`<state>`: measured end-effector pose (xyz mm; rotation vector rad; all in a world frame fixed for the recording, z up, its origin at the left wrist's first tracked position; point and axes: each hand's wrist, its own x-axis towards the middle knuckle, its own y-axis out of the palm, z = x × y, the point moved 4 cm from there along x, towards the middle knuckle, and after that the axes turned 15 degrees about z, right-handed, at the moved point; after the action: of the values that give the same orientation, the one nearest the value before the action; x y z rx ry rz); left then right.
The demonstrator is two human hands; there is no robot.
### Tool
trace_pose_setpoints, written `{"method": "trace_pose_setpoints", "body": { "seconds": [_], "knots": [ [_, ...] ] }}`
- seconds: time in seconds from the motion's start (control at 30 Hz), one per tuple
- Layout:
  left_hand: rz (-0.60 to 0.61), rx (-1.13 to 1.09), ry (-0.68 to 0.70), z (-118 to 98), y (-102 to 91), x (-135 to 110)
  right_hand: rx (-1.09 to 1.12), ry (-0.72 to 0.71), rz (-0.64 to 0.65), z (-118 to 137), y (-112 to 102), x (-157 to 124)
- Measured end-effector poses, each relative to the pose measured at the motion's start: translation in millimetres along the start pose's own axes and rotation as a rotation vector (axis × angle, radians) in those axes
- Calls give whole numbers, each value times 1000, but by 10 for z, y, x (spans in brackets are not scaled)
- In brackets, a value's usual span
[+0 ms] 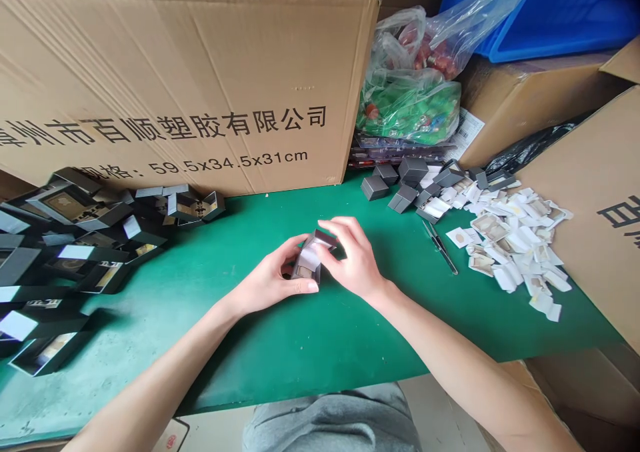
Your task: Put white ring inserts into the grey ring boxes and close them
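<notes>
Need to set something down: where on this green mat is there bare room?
The green mat lies barest in front of the left hand and right hand, between the black open boxes and white paper slips. A narrower strip runs behind them, below the cardboard carton. Both ends are crowded, the right also with grey boxes.

The left hand (pixel 270 279) and right hand (pixel 353 255) are slim and ungloved, and the left forearm (pixel 160 365) and right forearm (pixel 465 365) are uncovered. Soft, mottled grey trousers (pixel 333 422) cover the lap.
</notes>
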<state>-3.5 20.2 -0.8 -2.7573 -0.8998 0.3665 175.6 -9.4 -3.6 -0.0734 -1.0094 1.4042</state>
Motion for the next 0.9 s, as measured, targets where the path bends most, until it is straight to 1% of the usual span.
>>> {"method": "trace_pose_setpoints", "body": {
  "seconds": [0.1,0.17,0.33,0.43,0.63,0.73,0.8,0.9],
  "knots": [
    [21,78,12,-20,18,-3,73,42,106,-36,66,4],
    [15,135,4,-15,27,-7,102,92,136,-57,104,-6],
    [0,337,-24,-3,99,-10,88,206,144,-69,126,-33],
    [10,385,-6,-31,154,-8,82,234,128,-64,103,-34],
    [3,368,-21,-44,169,-30,82,223,131,-30,83,-25],
    [-3,354,-11,-40,167,-29,85,206,135,-54,90,-17],
    [-23,321,-7,-39,161,-17,91,175,143,-87,106,-3],
    [-46,223,-13,-41,147,8,95,87,151,-115,135,26]
  ]
}}
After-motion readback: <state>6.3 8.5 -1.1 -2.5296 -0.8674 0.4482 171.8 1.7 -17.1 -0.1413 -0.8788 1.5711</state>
